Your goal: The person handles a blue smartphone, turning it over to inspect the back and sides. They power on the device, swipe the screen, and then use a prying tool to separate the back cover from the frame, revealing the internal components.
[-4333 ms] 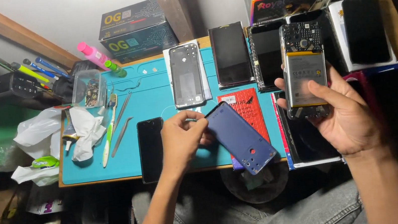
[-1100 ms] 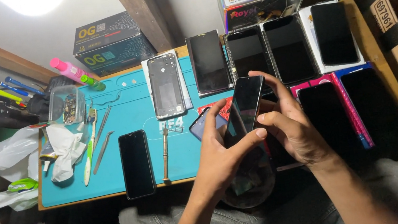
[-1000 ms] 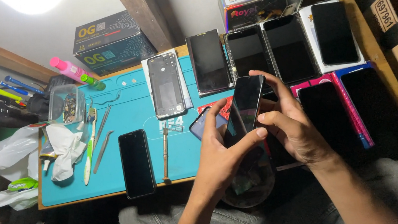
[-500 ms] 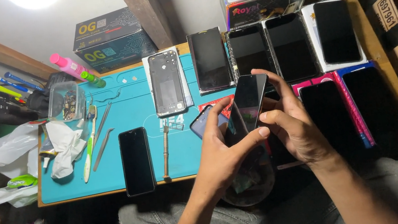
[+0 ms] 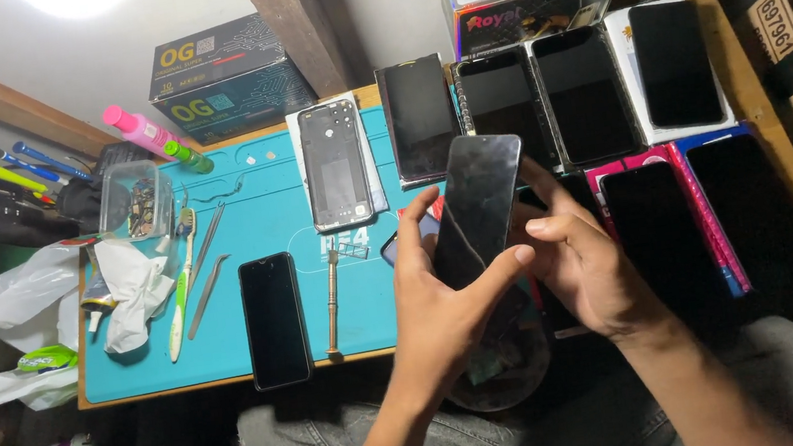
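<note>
Both hands hold one dark phone (image 5: 477,203) upright above the front edge of the teal work mat (image 5: 256,225), its glossy black screen facing me. My left hand (image 5: 441,298) grips its lower part from the left, thumb across the glass. My right hand (image 5: 583,266) supports it from the right, with the fingers against its edge and back. Part of a blue phone back cover (image 5: 389,246) peeks out on the mat behind my left hand.
On the mat lie a black phone (image 5: 274,319), a bare phone frame (image 5: 336,165), a screwdriver (image 5: 330,297), tweezers (image 5: 207,295) and a toothbrush (image 5: 179,300). Several dark screens (image 5: 582,94) line the back and right. Boxes (image 5: 227,72) stand behind. A parts tub (image 5: 134,200) and crumpled tissue (image 5: 128,291) sit at the left.
Earlier my left hand held a blue back cover and my right a phone body. Now both grip one dark phone, screen up, which has tilted slightly in the last second.
</note>
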